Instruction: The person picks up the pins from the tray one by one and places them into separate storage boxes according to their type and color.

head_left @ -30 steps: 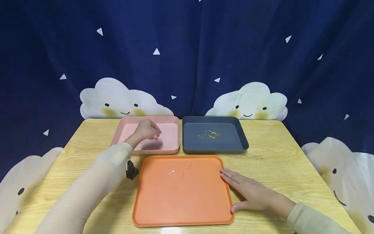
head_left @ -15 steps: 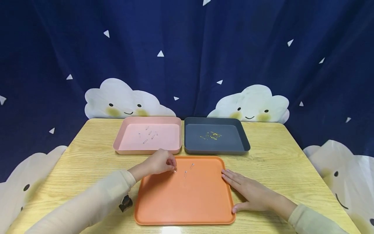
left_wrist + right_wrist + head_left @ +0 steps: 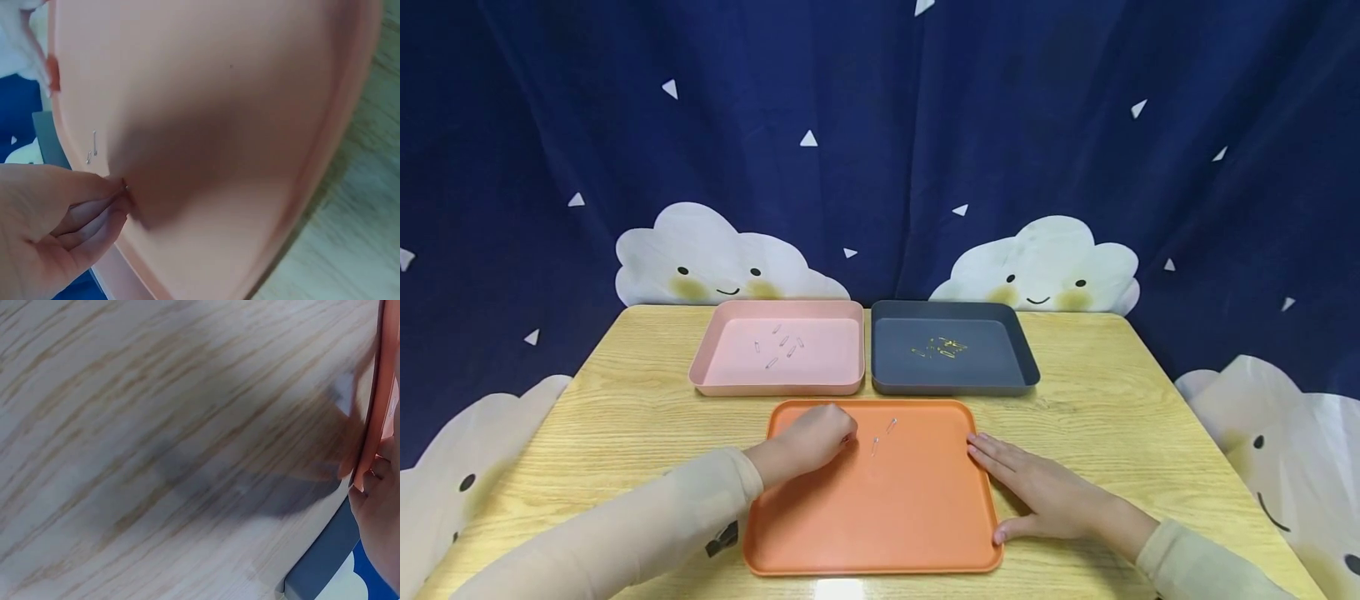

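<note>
My left hand (image 3: 817,437) is over the upper left of the orange tray (image 3: 880,517), thumb and fingertips together. In the left wrist view a sliver of a silver safety pin (image 3: 125,185) shows between the fingertips; most of it is hidden. Just right of that hand, two silver safety pins lie on the tray, a lower one (image 3: 875,446) and an upper one (image 3: 892,426). My right hand (image 3: 1037,492) rests at the tray's right rim, its fingers extended along the edge and the thumb spread toward the lower corner.
Behind the orange tray stands a pink tray (image 3: 775,389) with several silver safety pins. Beside it, a dark grey tray (image 3: 955,389) holds several gold safety pins. Wooden table (image 3: 1097,400) surrounds the trays, and a dark blue curtain (image 3: 880,150) hangs behind.
My left hand has come back from over the pink tray to the orange tray and pinched a silver safety pin there. The right hand has stayed at the rim.
</note>
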The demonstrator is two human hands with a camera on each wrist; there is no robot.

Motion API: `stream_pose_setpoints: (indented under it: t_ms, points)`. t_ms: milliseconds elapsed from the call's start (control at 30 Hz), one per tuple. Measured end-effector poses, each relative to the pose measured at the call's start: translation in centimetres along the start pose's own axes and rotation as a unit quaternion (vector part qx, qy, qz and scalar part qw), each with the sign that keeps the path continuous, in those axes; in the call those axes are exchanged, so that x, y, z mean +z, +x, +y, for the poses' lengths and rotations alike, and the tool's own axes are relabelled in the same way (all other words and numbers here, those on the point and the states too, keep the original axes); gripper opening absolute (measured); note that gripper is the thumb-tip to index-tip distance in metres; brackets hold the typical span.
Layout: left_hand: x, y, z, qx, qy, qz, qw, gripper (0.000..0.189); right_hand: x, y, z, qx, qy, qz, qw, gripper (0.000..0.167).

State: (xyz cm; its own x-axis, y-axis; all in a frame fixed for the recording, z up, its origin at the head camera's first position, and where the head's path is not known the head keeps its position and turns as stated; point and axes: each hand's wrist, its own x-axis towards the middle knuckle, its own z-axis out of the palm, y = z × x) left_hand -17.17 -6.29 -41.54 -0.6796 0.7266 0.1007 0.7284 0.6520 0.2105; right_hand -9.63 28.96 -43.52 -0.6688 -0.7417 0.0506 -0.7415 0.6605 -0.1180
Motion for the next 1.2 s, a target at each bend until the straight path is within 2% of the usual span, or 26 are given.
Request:
stream_pose_setpoints:
  t_ms: [167, 367, 433, 533, 667, 867, 1000, 1100, 1167, 1200]
  points:
    - [0.5, 0.2, 0.1, 0.001, 0.019, 0.007, 0.9998, 0.030, 0.1, -0.1, 0.1, -0.002, -0.005, 0.007, 1.0000, 0.101]
    - [0.8, 0.6, 0.4, -0.011, 0.027, -0.009, 0.9995, 0.019, 0.3, 0.0, 0.2, -0.006, 0.006, 0.014, 0.9999, 0.101]
    - [0.8, 0.6, 0.3, -0.015, 0.008, -0.012, 0.9998, 0.016, 0.3, 0.0, 0.2, -0.006, 0.006, 0.015, 0.9999, 0.101]
    - [0.8, 0.5, 0.2, -0.023, -0.044, -0.015, 0.9987, 0.014, 0.4, -0.1, 0.2, -0.005, 0.006, 0.016, 0.9999, 0.101]
    - [0.7, 0.2, -0.2, -0.043, -0.129, -0.026, 0.9903, 0.012, 0.4, -0.1, 0.2, -0.005, 0.003, 0.017, 0.9998, 0.101]
    - [0.1, -0.3, -0.9, -0.096, -0.234, -0.044, 0.9664, 0.007, 0.2, -0.2, 0.1, 0.000, 0.001, 0.012, 0.9999, 0.101]
    - [-0.3, -0.5, -1.3, -0.126, -0.280, -0.052, 0.9503, 0.006, 0.2, -0.1, 0.1, 0.004, -0.003, 0.008, 1.0000, 0.101]
    - [-0.6, -0.6, -1.7, -0.151, -0.333, -0.060, 0.9287, 0.008, 0.2, -0.1, 0.1, 0.001, -0.008, 0.011, 0.9999, 0.101]
    - [-0.7, -0.6, -1.9, -0.167, -0.381, -0.068, 0.9068, 0.010, 0.2, -0.1, 0.1, -0.002, -0.012, 0.016, 0.9998, 0.101]
    - [-0.8, -0.7, -2.0, -0.173, -0.409, -0.072, 0.8930, 0.011, 0.3, -0.1, 0.1, -0.004, -0.013, 0.017, 0.9998, 0.101]
